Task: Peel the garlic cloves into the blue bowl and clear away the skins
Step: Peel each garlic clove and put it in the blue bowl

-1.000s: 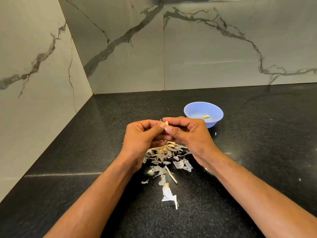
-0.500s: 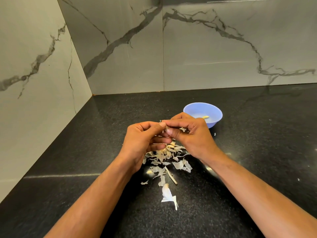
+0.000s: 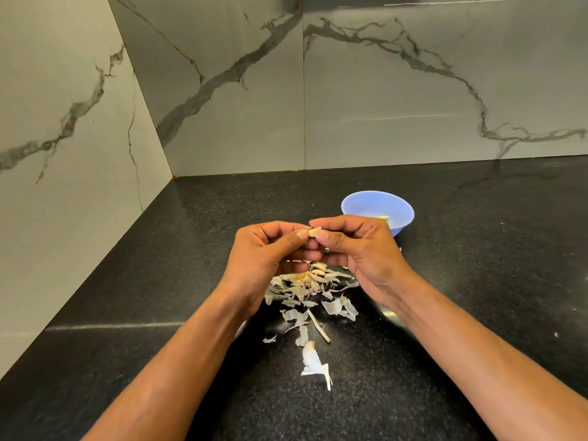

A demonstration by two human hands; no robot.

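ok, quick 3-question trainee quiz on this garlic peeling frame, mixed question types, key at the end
1. True or false: the round blue plastic bowl already holds a pale peeled clove.
2. The small pale garlic clove being worked on is pinched by: A) left hand alone B) right hand alone C) fingers of both hands.
3. Fill in: the loose papery garlic skins lie on the black speckled ____, below the hands.

Key: 1 true; 2 C; 3 countertop.
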